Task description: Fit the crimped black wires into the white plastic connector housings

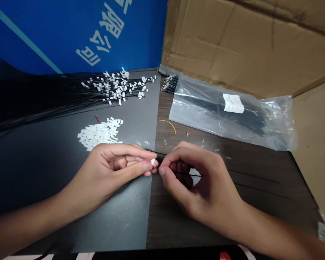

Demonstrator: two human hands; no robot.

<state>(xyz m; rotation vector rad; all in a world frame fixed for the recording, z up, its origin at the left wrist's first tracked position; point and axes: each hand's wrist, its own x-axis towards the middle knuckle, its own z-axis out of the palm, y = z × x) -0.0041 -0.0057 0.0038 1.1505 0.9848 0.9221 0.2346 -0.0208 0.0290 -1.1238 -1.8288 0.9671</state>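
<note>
My left hand (116, 169) pinches a small white plastic connector (153, 162) between thumb and forefinger. My right hand (195, 180) is closed in a pinch on a thin black wire (233, 171), whose end meets the connector where the two hands touch. The wire trails to the right across the dark table. A heap of loose white connectors (99, 133) lies just beyond my left hand. Farther back lies a bundle of black wires with white connectors fitted (116, 88).
A clear plastic bag of black wires (233, 113) with a white label lies at the right. A blue board (70, 32) and cardboard walls (246, 39) close off the back and right. A yellow wire scrap (170, 124) and small bits lie mid-table.
</note>
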